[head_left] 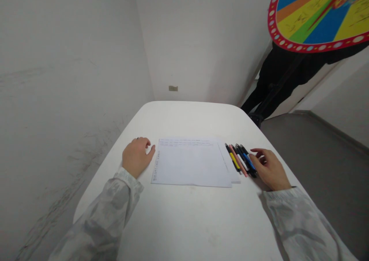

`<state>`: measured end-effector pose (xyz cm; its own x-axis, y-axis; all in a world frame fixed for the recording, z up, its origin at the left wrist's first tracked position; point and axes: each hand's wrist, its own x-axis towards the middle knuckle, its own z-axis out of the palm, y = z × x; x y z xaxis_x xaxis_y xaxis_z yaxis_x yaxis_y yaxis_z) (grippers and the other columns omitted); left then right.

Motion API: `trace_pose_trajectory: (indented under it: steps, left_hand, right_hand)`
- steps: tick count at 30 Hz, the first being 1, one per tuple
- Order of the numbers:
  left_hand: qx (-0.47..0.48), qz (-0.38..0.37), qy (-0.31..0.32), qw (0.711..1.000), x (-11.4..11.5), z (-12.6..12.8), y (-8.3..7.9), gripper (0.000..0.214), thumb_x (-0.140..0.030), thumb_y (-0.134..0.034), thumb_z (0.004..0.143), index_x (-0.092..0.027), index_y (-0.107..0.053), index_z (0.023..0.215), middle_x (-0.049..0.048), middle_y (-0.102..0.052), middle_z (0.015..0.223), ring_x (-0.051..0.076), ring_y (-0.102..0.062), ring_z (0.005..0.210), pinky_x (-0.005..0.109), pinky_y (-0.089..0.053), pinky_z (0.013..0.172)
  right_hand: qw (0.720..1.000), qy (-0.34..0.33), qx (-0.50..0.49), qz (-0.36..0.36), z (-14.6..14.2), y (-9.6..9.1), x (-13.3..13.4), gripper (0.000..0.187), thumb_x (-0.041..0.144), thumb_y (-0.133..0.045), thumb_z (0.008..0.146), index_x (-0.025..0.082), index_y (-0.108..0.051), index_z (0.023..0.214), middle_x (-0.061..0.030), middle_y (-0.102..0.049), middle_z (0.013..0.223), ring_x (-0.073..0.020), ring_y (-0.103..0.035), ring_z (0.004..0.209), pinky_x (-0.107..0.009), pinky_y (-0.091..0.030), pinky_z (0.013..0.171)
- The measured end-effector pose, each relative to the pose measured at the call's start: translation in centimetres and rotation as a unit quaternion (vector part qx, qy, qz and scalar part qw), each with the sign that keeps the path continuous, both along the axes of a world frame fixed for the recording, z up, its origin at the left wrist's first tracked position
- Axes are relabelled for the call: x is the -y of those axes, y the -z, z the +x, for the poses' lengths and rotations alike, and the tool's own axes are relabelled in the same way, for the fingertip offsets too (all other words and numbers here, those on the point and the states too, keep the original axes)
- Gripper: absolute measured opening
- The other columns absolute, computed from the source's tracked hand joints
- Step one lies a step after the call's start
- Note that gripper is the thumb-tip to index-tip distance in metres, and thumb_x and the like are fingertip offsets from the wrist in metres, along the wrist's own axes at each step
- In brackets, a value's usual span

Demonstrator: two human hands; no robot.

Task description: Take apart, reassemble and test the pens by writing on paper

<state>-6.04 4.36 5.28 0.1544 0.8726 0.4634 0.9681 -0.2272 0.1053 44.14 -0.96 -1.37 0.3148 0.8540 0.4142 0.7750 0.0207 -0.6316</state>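
A stack of white paper sheets (191, 161) lies in the middle of the white table (184, 218). My left hand (136, 156) rests on the table just left of the paper, fingers loosely curled, holding nothing. A row of several pens (240, 159) lies side by side right of the paper, among them a yellow-and-black, a pink and a blue one. My right hand (268, 168) rests on the table against the right side of the row, its curled fingertips touching the outermost pens without gripping any.
A colourful prize wheel (318, 17) on a black stand (276, 88) is at the far right beyond the table. White walls close in on the left and back. Grey floor lies to the right.
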Motion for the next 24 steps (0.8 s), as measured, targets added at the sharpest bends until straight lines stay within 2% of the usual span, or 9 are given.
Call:
trace_pose_trajectory:
  steps: [2,5,9,14,18,20,22,24]
  left_hand:
    - [-0.028,-0.039,-0.072,0.996,-0.1,-0.8,-0.5,0.02,-0.04,-0.062,0.099,-0.021,-0.068,0.094,0.0086,-0.075,0.094,0.031,-0.071,0.094,0.041,-0.052,0.078]
    - [-0.062,-0.092,-0.128,0.985,-0.3,-1.7,-0.8,0.026,-0.044,-0.06,0.098,-0.02,-0.069,0.096,0.0107,-0.077,0.099,0.033,-0.073,0.094,0.042,-0.051,0.077]
    - [-0.076,-0.13,-0.157,0.976,-0.3,-1.8,-0.7,0.03,-0.046,-0.058,0.098,-0.02,-0.072,0.099,0.0124,-0.078,0.101,0.035,-0.076,0.096,0.041,-0.051,0.078]
    - [-0.08,-0.161,-0.158,0.971,-0.1,-1.4,-0.7,0.03,-0.043,-0.056,0.099,-0.019,-0.074,0.099,0.0138,-0.079,0.102,0.036,-0.077,0.097,0.041,-0.051,0.079]
    - [-0.086,-0.158,-0.132,0.975,-0.1,-1.2,-0.7,0.028,-0.039,-0.056,0.101,-0.019,-0.075,0.093,0.0128,-0.079,0.1,0.035,-0.076,0.095,0.041,-0.05,0.08]
    - [-0.087,-0.135,-0.098,0.982,0.0,-1.0,-0.8,0.028,-0.037,-0.057,0.101,-0.019,-0.074,0.09,0.0123,-0.079,0.097,0.034,-0.075,0.093,0.042,-0.05,0.08]
    - [-0.085,-0.092,-0.031,0.992,0.2,-0.5,-0.7,0.028,-0.036,-0.057,0.103,-0.019,-0.074,0.09,0.0115,-0.078,0.097,0.031,-0.074,0.091,0.042,-0.05,0.081]
    - [-0.075,-0.033,0.066,0.994,0.5,0.4,-0.6,0.025,-0.034,-0.057,0.105,-0.019,-0.073,0.094,0.0104,-0.078,0.099,0.028,-0.073,0.091,0.041,-0.05,0.084]
  right_hand:
    - [0.999,0.008,0.012,0.029,-0.2,-0.2,0.1,0.04,0.056,-0.063,0.091,0.021,-0.073,0.11,-0.007,-0.065,0.094,-0.022,-0.059,0.072,-0.039,-0.049,0.068]
    - [0.998,0.014,0.019,0.056,-0.5,-0.7,0.2,0.036,0.052,-0.063,0.091,0.022,-0.073,0.108,-0.0062,-0.065,0.094,-0.0215,-0.058,0.072,-0.038,-0.048,0.068]
    - [0.998,0.004,0.017,0.066,-0.9,-1.3,0.3,0.031,0.048,-0.063,0.091,0.023,-0.074,0.105,-0.0051,-0.064,0.092,-0.0207,-0.058,0.071,-0.038,-0.047,0.067]
    - [0.996,-0.016,0.023,0.082,-1.3,-1.7,0.3,0.028,0.047,-0.063,0.092,0.022,-0.074,0.101,-0.0044,-0.063,0.089,-0.0207,-0.057,0.07,-0.038,-0.047,0.067]
    - [0.994,-0.021,0.044,0.102,-1.7,-2.2,0.5,0.025,0.044,-0.062,0.093,0.023,-0.074,0.099,-0.0038,-0.063,0.086,-0.0203,-0.056,0.069,-0.039,-0.047,0.068]
    - [0.99,-0.025,0.056,0.125,-2.2,-2.8,0.7,0.023,0.042,-0.062,0.095,0.023,-0.073,0.099,-0.004,-0.062,0.086,-0.0206,-0.056,0.07,-0.039,-0.047,0.068]
    - [0.986,-0.035,0.06,0.149,-3.3,-3.7,1.1,0.021,0.04,-0.062,0.097,0.023,-0.073,0.1,-0.0048,-0.063,0.087,-0.0216,-0.057,0.073,-0.04,-0.048,0.071]
    - [0.985,-0.067,0.046,0.154,-5.1,-4.6,1.6,0.019,0.039,-0.06,0.1,0.024,-0.071,0.099,-0.0065,-0.064,0.09,-0.0232,-0.059,0.076,-0.043,-0.05,0.075]
